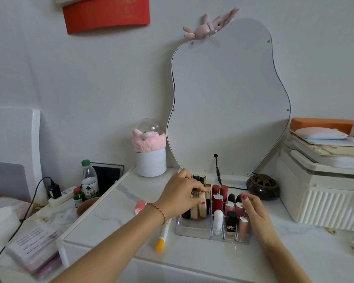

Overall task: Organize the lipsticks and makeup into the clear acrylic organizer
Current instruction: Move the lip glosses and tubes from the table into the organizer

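The clear acrylic organizer point(192, 228) stands on the white marble table, in front of the mirror. Its small slots hold several upright lipsticks: two red ones point(219, 193), dark-capped pink ones point(231, 201), a white tube point(218, 221) and a black tube point(231, 223). My left hand point(180, 196) reaches over the organizer's left compartment, fingers curled round beige compacts point(200, 207) standing on edge there. Against the organizer's right side rests my right hand point(255, 215), its fingers fairly straight. Two black-capped tubes point(198, 177) stand at the back.
A white pen with a yellow cap point(161, 237) lies left of the organizer. A pink item point(140, 206) lies further left. A wavy mirror point(229, 99), white pot point(151, 162), dark round burner point(263, 186) and white ribbed box point(325, 201) surround the spot. Bottles point(89, 182) and a power strip sit at left.
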